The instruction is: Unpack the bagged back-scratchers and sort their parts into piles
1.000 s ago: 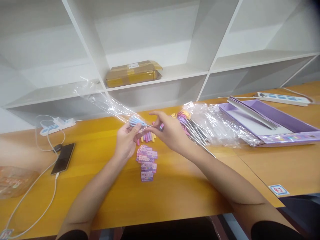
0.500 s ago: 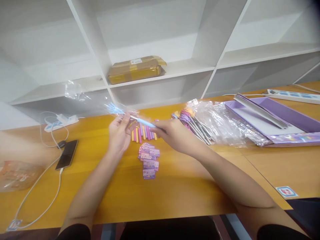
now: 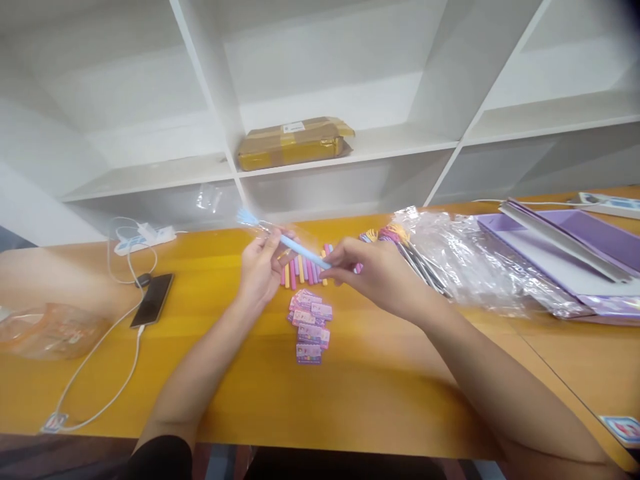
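A light blue back scratcher (image 3: 305,252) slants between my hands, its blurred hand-shaped head at the upper left. My left hand (image 3: 261,265) is closed around its shaft just below the head. A clear plastic bag (image 3: 210,199) trails up and left from there; how far it covers the scratcher is hard to see. My right hand (image 3: 373,273) pinches the end of the blue handle. Below them lies a row of pink, purple and yellow handles (image 3: 306,272). Small printed purple cards (image 3: 309,333) are spread nearer me.
Right of my hands lie metal-rod scratchers with coloured heads (image 3: 390,235), a heap of clear plastic bags (image 3: 465,260) and an open purple box (image 3: 555,257). On the left are a phone (image 3: 153,301) with its cable, a power strip (image 3: 145,241) and an orange-tinted bag (image 3: 55,330). A taped parcel (image 3: 295,145) sits on the shelf.
The blue handle, hidden a second ago, now shows between my hands. My right hand has moved to its end. The bag trails less far from the head, and the whole view has shifted left.
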Demonstrator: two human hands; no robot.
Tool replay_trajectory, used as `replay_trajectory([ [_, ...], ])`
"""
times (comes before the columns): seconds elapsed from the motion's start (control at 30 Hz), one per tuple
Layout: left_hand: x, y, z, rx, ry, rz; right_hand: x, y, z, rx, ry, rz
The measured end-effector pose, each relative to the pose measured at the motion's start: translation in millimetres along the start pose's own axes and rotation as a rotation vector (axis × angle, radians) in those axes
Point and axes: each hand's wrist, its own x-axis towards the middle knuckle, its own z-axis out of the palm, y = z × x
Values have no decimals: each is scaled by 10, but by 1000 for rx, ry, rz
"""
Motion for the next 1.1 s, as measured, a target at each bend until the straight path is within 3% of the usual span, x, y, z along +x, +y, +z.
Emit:
replay_trajectory([
  [0.2,-133,-91,109,22,-47,-161,-16,61,54,-271,106,-262],
  [0.43,-201,-50,181,66,-126,-207,27,57,25,-412,36,-329],
  [0.6,-225,-64,172,121,-248,-293,45,93,41,-545,113,-412],
  [0.7,-208,-30,162,145,-257,-278,54,70,-4,-526,111,-422],
  [0.87,-141,70,107,230,-244,-258,46,43,-95,-494,-78,-452],
  [1.1,-103,19,37,301,-325,-229,74,44,-28,-454,16,-647],
])
